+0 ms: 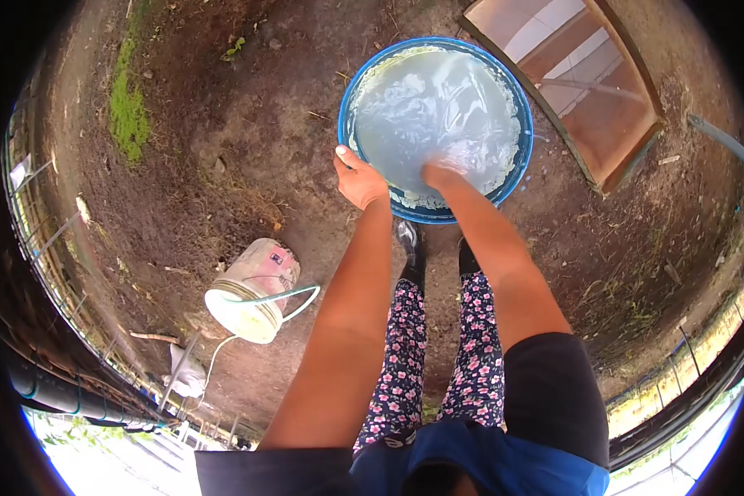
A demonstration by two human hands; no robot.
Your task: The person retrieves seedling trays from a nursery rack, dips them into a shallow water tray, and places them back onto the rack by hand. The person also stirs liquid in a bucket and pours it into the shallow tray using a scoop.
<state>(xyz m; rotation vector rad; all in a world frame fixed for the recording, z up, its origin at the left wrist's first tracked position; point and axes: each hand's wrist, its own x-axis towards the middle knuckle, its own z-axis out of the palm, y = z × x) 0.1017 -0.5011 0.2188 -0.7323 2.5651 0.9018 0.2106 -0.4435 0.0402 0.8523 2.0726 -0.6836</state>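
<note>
A round blue plastic barrel (pixel 345 99) filled with cloudy whitish liquid (pixel 417 107) stands on the ground in front of my boots. Pale residue clings to its inner wall. My left hand (pixel 360 180) grips the near-left rim, its thumb on the edge and the other fingers mostly hidden. Inside the barrel, my right hand (pixel 443 172) is dipped into the liquid near the right front wall. The fingers of that hand are under the surface, and ripples spread around it.
A pinkish-white bucket (pixel 260 263) with a hose lies tipped on the soil at left. At upper right is a wooden-framed panel (pixel 566 91). A white bag (pixel 187 369) sits at lower left. Bare earth (pixel 248 107) surrounds the barrel, with a green patch (pixel 129 116) at far left.
</note>
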